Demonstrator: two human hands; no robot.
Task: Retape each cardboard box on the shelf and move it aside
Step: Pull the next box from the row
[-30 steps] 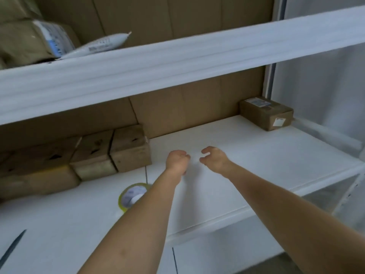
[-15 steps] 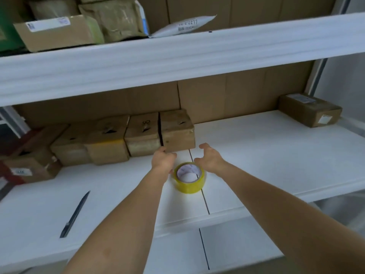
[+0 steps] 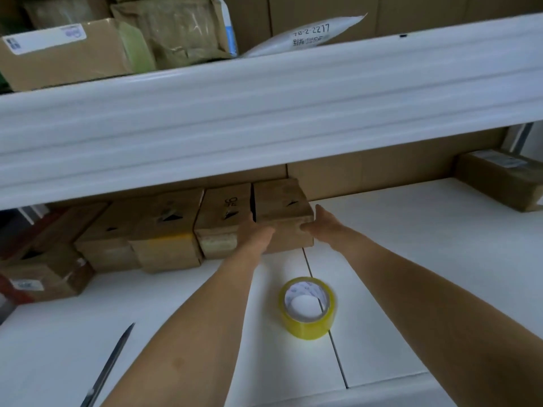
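Observation:
A row of several brown cardboard boxes stands at the back of the white shelf (image 3: 411, 259). Both my hands are on the rightmost cardboard box (image 3: 279, 201) of that row. My left hand (image 3: 258, 233) grips its front left corner, with fingers at the gap beside the neighbouring box (image 3: 223, 212). My right hand (image 3: 321, 224) grips its right side, thumb on the front face. A yellow roll of tape (image 3: 307, 308) lies flat on the shelf between my forearms, untouched. One more taped box (image 3: 499, 177) sits apart at the far right.
A dark utility knife (image 3: 108, 368) lies near the shelf's front left edge. The upper shelf board (image 3: 264, 118) overhangs the boxes and carries more parcels (image 3: 73, 51) and a white mailer (image 3: 305, 36). Bare shelf surface lies between the row and the far-right box.
My view swung left and my hands went from hovering over the bare shelf, past the tape roll, to the rightmost box of the row, which they now grip.

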